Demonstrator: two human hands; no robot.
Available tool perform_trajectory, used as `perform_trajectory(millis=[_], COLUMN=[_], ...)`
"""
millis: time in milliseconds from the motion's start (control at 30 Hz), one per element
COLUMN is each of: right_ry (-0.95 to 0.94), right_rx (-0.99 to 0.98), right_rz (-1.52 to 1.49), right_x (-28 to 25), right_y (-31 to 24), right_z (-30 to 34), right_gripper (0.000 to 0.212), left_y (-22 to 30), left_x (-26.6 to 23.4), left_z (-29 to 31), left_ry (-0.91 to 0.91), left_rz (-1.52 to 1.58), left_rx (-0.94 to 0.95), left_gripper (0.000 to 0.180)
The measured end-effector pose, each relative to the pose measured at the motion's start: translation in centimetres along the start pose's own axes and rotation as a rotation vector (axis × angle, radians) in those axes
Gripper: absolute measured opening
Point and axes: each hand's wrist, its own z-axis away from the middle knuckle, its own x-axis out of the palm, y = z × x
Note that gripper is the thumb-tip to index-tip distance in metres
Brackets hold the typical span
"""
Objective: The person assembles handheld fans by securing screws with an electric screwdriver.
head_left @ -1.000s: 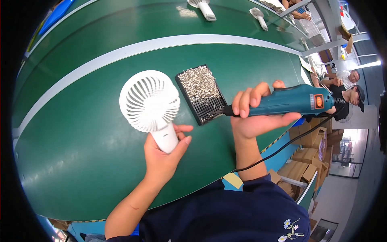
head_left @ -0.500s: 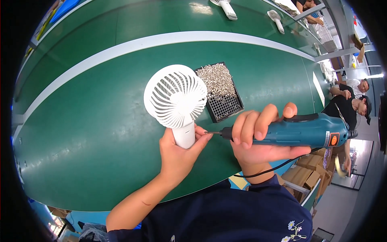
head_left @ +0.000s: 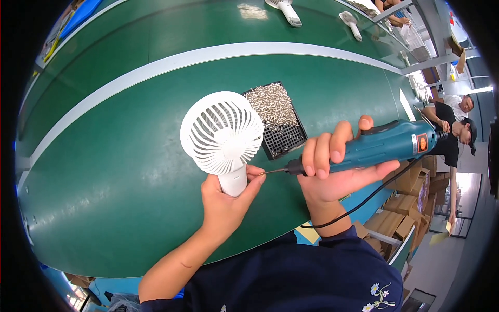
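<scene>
My left hand [head_left: 226, 200] grips the handle of a small white hand-held fan [head_left: 222, 132] and holds it upright over the green conveyor belt [head_left: 114, 171]. A teal electric screwdriver [head_left: 374, 147] lies across my right hand [head_left: 332, 177], which is closed around its body. The thin bit points left and touches the fan's handle by my left fingertips. Just behind the fan lies a black perforated tray [head_left: 278, 127] heaped with small silver screws.
A white stripe [head_left: 156, 70] runs along the belt. Two more white fan parts [head_left: 283, 6] [head_left: 351, 23] lie far up the belt. Other people [head_left: 452, 125] work at the right, beside stacked cardboard boxes [head_left: 400, 218]. The screwdriver's black cable [head_left: 364, 200] hangs off the belt's near edge.
My left hand lifted the fan off the belt and brought it toward me. My right hand swung the screwdriver down until its bit met the fan's handle.
</scene>
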Motion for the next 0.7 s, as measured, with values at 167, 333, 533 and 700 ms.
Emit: perform_trajectory(millis=[167,333,533,700], right_ry=[0.030,0.097,0.301,0.088], right_rx=[0.041,0.059,0.158,-0.001], right_rz=[-0.041,-0.012,0.003,-0.043], right_x=[0.0,0.2,0.7,0.8], right_y=[0.2,0.5,0.4,0.0], right_z=[0.0,-0.1,-0.7,0.1], right_gripper=[0.081,0.081,0.079,0.076], left_y=[-0.3,-0.7,-0.3,-0.1], left_x=[-0.2,-0.5,-0.8,-1.7], left_z=[0.0,0.1,0.0,-0.5], left_ry=[-0.038,-0.060,-0.179,-0.131], left_rz=[-0.045,-0.072,-0.056,0.299], left_rx=[0.007,0.014,0.061,-0.127], left_gripper=[0.021,0.022,0.027,0.026])
